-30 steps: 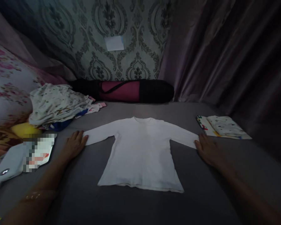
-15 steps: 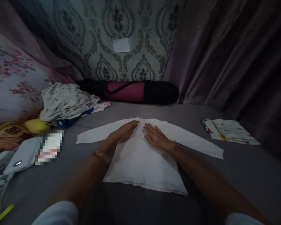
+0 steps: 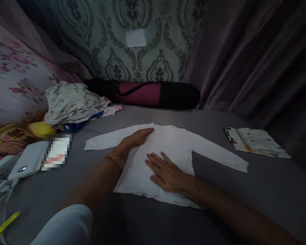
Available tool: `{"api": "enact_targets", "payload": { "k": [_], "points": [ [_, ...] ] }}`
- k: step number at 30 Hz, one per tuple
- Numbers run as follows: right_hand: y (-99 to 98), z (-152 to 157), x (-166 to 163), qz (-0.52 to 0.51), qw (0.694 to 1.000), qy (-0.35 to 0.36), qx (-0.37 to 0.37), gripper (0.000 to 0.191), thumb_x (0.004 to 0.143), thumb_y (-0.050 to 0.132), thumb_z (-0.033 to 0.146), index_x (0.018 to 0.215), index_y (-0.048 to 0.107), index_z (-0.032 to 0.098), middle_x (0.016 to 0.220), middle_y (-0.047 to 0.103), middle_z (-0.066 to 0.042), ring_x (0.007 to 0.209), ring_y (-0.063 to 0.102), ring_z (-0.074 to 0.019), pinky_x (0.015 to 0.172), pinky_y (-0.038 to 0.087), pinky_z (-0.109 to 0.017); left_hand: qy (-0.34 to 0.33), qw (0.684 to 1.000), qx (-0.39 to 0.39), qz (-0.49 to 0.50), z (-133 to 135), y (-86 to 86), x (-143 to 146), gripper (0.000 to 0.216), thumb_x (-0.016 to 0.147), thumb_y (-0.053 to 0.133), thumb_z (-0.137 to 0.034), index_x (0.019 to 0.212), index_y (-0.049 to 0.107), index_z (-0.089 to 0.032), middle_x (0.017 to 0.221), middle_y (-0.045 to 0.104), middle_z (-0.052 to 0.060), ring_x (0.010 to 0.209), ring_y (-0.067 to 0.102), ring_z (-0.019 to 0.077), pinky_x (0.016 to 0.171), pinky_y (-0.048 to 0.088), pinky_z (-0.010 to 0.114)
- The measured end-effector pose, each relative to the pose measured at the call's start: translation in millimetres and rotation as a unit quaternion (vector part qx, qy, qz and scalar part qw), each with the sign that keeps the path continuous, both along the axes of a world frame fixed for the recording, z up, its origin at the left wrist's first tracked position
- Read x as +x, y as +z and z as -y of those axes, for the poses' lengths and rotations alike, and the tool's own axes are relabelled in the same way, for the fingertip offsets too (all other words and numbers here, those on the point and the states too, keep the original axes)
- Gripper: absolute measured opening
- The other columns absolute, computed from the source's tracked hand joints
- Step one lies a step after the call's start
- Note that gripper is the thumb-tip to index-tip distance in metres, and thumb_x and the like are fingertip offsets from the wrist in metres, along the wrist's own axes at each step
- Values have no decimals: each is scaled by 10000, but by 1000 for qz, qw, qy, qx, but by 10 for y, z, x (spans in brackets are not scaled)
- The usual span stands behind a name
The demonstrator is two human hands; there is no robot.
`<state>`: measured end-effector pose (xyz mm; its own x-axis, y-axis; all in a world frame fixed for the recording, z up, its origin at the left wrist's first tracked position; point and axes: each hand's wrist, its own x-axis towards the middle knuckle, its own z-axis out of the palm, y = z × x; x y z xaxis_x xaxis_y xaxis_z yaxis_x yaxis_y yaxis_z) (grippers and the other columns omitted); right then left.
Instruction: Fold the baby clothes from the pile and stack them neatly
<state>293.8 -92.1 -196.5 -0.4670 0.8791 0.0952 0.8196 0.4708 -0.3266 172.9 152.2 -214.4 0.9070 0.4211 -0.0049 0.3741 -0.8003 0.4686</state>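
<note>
The left hand (image 3: 137, 137), fingers together, lies far on the white shirt (image 3: 172, 144); the right hand (image 3: 167, 174), fingers wide, lies nearer.

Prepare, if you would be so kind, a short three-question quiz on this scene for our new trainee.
1. True or false: the left hand is nearer the collar of the white shirt than the right hand is.
2. The folded clothes lie: A) left of the shirt; B) right of the shirt; C) on the shirt.
3. Fill in: the long bag beyond the shirt is black and ____.

Key: 1. True; 2. B; 3. dark pink.
</note>
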Motion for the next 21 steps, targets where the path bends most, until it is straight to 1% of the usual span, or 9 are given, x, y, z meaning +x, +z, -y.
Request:
{"api": "enact_targets", "payload": {
  "k": [4,8,12,14,16,18,19,20,21],
  "points": [
    [91,301,-163,-36,998,38,-36,558,999,297,387,1500,207,161,1556,188,-130,1440,110,-231,1168,39,-514,-1,1000,4,9,27,-32,-25,619,823,337,-120,1441,344,-140,1502,365,58,1360,361,153,1136,263,298],
    [191,537,-299,-71,991,61,-95,617,982,327,440,1509,172,160,1562,153,-126,1441,82,-239,1169,34,-513,-6,999,34,6,89,-38,-47,583,864,301,-137,1446,330,-165,1522,325,52,1387,310,147,1147,232,313],
    [381,769,-408,-101,984,59,-132,601,972,368,435,1498,232,177,1563,144,-116,1439,84,-251,1170,30,-503,7,997,68,-18,165,34,-56,563,874,288,-128,1434,349,-142,1527,309,74,1393,297,162,1144,231,318],
    [511,885,-427,-117,980,69,-145,571,964,408,425,1477,300,200,1549,210,-107,1431,147,-248,1172,45,-492,9,996,78,-30,244,96,-84,551,880,293,-135,1427,360,-120,1524,310,92,1394,296,174,1142,240,321],
    [621,1000,-404,-139,972,86,-168,505,971,409,399,1445,374,228,1503,344,-81,1400,269,-208,1180,115,-436,2,997,78,-29,390,160,-154,520,912,290,-182,1422,372,-116,1514,330,99,1391,304,184,1145,241,330],
    [656,1113,-329,-163,968,64,-179,428,982,391,371,1389,462,262,1427,474,-32,1343,382,-154,1157,242,-345,-11,997,71,-24,614,213,-281,498,954,284,-284,1415,393,-132,1497,365,93,1381,328,194,1150,241,338],
    [635,1167,-271,-171,970,30,-169,399,984,388,360,1358,500,281,1397,512,-10,1321,415,-140,1135,297,-319,-25,997,64,-28,747,233,-368,508,964,291,-353,1420,392,-154,1496,370,81,1378,334,197,1151,243,336],
    [587,1217,-202,-174,974,-17,-146,381,982,391,351,1336,524,298,1381,528,2,1311,430,-142,1118,335,-322,-36,997,56,-34,886,249,-467,526,965,302,-412,1428,385,-176,1503,358,70,1380,331,200,1150,249,332],
    [518,1263,-125,-169,977,-71,-112,375,978,400,347,1327,531,310,1384,523,4,1314,428,-158,1114,349,-355,-50,997,46,-41,1021,259,-575,538,964,303,-446,1439,370,-202,1513,340,53,1391,310,201,1150,250,330]
  ]
}}
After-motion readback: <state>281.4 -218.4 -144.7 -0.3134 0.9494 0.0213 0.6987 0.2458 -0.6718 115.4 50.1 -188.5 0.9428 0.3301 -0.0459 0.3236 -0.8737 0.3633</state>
